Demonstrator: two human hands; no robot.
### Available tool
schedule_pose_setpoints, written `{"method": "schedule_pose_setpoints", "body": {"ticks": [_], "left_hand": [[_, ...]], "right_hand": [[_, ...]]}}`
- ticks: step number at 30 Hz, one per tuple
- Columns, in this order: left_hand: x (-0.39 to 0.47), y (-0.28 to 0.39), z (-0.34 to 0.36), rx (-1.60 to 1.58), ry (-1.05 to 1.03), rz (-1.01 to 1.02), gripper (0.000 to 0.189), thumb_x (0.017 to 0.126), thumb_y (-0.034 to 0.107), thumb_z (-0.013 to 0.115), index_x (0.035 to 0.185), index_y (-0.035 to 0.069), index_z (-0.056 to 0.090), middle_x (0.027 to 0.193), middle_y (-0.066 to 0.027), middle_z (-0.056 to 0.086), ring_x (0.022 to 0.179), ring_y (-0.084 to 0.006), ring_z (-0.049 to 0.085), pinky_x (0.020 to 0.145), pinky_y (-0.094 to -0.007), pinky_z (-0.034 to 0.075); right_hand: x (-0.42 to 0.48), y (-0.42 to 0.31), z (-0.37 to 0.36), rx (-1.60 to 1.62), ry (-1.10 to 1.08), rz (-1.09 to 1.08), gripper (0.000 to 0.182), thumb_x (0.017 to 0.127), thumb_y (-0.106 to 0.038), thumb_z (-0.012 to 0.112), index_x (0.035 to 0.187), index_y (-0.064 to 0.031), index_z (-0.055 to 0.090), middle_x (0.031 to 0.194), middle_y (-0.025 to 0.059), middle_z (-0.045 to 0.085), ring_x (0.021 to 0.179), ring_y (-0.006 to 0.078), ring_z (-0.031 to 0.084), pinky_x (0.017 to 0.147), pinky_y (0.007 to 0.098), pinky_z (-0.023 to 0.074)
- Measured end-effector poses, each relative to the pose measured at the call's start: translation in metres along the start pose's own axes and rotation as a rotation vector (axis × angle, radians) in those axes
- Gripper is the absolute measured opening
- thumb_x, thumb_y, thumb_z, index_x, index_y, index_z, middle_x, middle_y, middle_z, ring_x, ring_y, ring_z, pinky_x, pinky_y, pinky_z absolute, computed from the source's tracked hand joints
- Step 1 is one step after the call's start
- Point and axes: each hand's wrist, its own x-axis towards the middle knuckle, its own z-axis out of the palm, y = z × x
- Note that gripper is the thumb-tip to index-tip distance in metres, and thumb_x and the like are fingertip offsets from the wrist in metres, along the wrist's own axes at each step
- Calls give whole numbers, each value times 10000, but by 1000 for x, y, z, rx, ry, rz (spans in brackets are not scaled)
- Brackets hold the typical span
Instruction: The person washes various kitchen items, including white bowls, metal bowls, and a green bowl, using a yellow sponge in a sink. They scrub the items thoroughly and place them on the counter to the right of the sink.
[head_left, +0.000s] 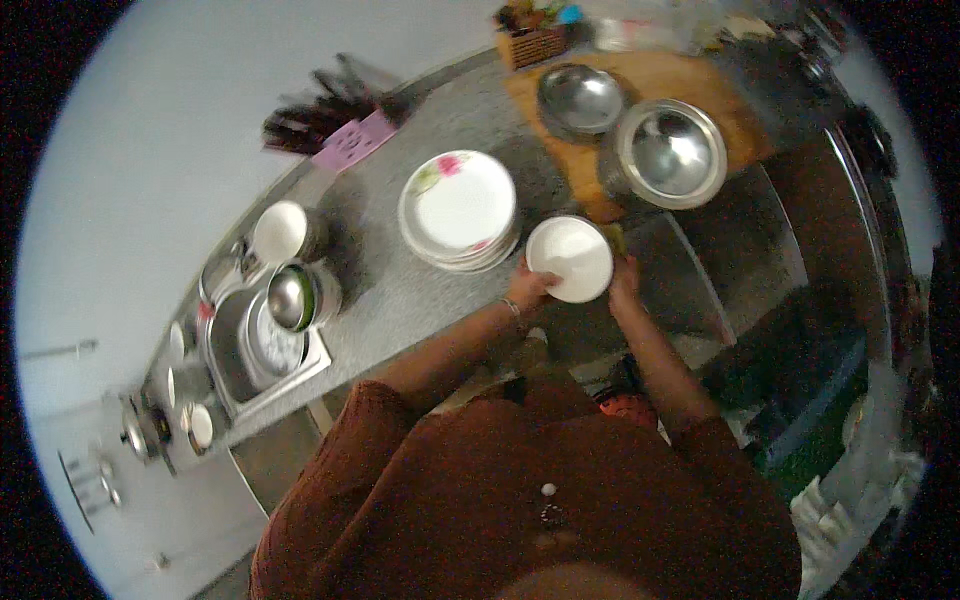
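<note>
A white bowl (576, 255) is held over the front edge of the counter, its hollow facing up towards me. My left hand (535, 288) grips its near left rim, the thumb lying inside. At the opposite side, my right hand (625, 286) supports the outer wall; its fingers are partly hidden. Just beyond those fingers a small yellowish-green thing (616, 237) shows, too blurred to name. Left of the bowl stands a stack of white plates (465, 202) with a pink flower pattern.
On a wooden board (720, 82) stand a metal bowl (579, 101) and stacked metal bowls (670, 154). Farther left are a pink utensil holder (356, 140), a white bowl stack (281, 231), a metal bowl (287, 298) and a steel sink (232, 360). A wicker basket (534, 49) sits at the back.
</note>
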Motion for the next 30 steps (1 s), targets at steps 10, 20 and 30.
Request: {"method": "schedule_pose_setpoints", "body": {"ticks": [10,20,30], "left_hand": [[-129,-42,-130,61,110,-46,796,641,-51,653,1356,10,309,1161,-165,561,1026,-277,578,869,-394,501],[-168,-17,-216,-217,243,-146,503,782,17,578,1250,-69,415,1073,-206,596,884,-341,646,636,-413,614],[-124,18,-303,-185,156,-287,346,871,168,501,1125,-67,493,862,-245,646,650,-355,679,461,-398,555]], "right_hand": [[-114,110,47,17,-261,295,388,925,-219,473,1258,-22,441,1218,128,513,1122,238,486,933,393,416],[-149,67,175,-119,-370,171,316,916,-237,524,1130,-12,579,1054,88,616,931,168,568,793,335,449],[-153,20,289,-336,-343,-92,335,938,-258,520,1147,-10,605,1018,81,651,922,206,595,802,347,451]]}}
